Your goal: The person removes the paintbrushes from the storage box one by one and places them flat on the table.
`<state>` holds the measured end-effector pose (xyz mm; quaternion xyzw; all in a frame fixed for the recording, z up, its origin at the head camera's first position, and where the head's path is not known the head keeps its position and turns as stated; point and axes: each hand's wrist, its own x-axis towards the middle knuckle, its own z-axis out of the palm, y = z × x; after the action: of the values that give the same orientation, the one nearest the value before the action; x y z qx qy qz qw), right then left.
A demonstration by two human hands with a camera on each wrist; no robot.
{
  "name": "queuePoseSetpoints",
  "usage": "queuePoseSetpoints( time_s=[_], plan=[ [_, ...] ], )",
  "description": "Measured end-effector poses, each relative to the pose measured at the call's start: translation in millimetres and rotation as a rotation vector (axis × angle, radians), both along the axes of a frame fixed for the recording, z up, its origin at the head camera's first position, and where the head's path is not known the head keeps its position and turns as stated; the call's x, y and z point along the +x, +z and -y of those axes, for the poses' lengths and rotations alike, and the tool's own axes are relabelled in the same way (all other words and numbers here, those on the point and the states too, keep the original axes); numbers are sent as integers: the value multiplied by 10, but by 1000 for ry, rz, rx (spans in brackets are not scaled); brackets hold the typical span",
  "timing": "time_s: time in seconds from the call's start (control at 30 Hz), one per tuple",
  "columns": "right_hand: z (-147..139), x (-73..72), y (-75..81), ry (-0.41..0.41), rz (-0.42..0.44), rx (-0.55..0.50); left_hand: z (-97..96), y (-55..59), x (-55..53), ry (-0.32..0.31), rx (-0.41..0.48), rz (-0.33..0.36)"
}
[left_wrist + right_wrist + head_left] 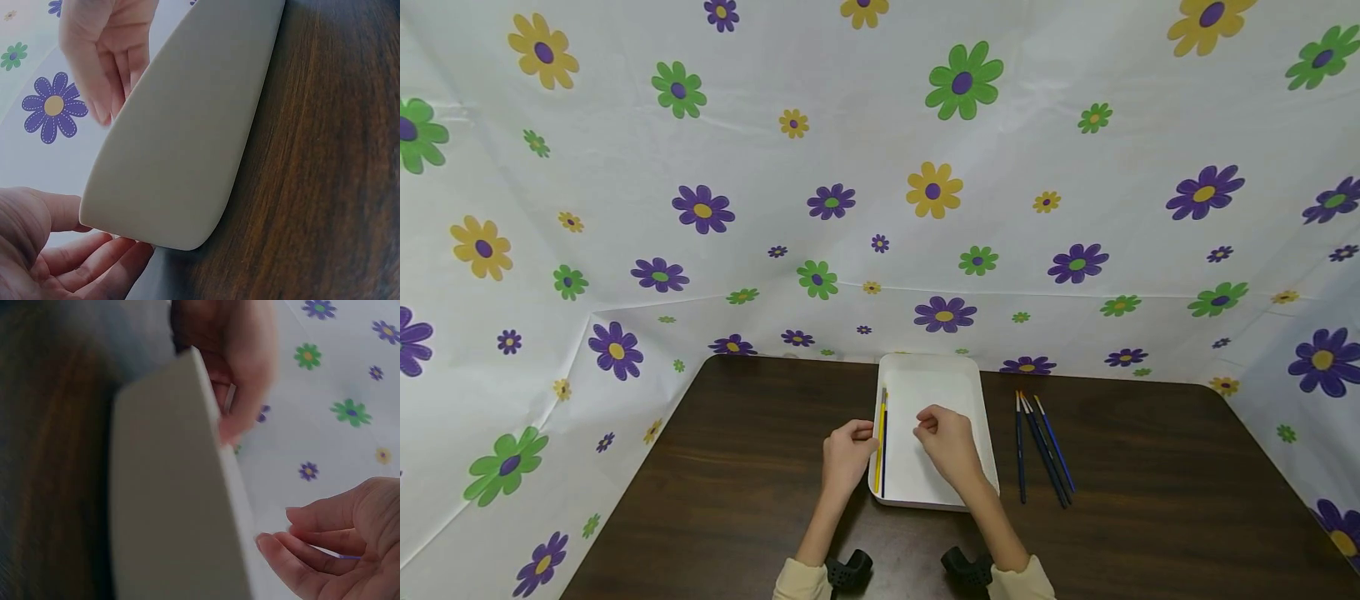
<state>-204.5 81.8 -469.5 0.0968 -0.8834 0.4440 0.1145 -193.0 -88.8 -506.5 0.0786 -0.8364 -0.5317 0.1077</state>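
A white rectangular tray (936,379) lies on the dark table. Along its left side, inside, are a yellow-handled paintbrush (880,454) and a dark-handled paintbrush (885,458), side by side. My left hand (847,458) is at the tray's left rim, thumb and fingers on either side of the wall; the left wrist view shows its fingers (94,262) against the tray's edge. Over the middle of the tray hovers my right hand (951,446), fingers loosely bent. Its thumb and fingertips stand slightly apart in the right wrist view, with nothing visible between them.
Several dark and blue paintbrushes (1043,450) lie on the brown wooden table (1150,475) to the right of the tray. A white cloth with printed flowers (880,150) hangs behind and around the table. Black wrist mounts (967,568) sit by both sleeves.
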Motion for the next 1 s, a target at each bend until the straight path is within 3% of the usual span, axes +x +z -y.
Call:
queuePoseSetpoints(
  time_s=[0.3,0.57,0.8,1.0],
  plan=[
    [222,76,-146,62,29,-9,13,-13,-17,6,16,5],
    [326,118,-282,154,-3,59,24,-20,-13,-5,4,-24],
    [354,103,-350,172,59,51,21,12,-8,-27,93,24],
    [342,84,-424,203,-19,4,24,24,1,-24,112,32]
  ],
)
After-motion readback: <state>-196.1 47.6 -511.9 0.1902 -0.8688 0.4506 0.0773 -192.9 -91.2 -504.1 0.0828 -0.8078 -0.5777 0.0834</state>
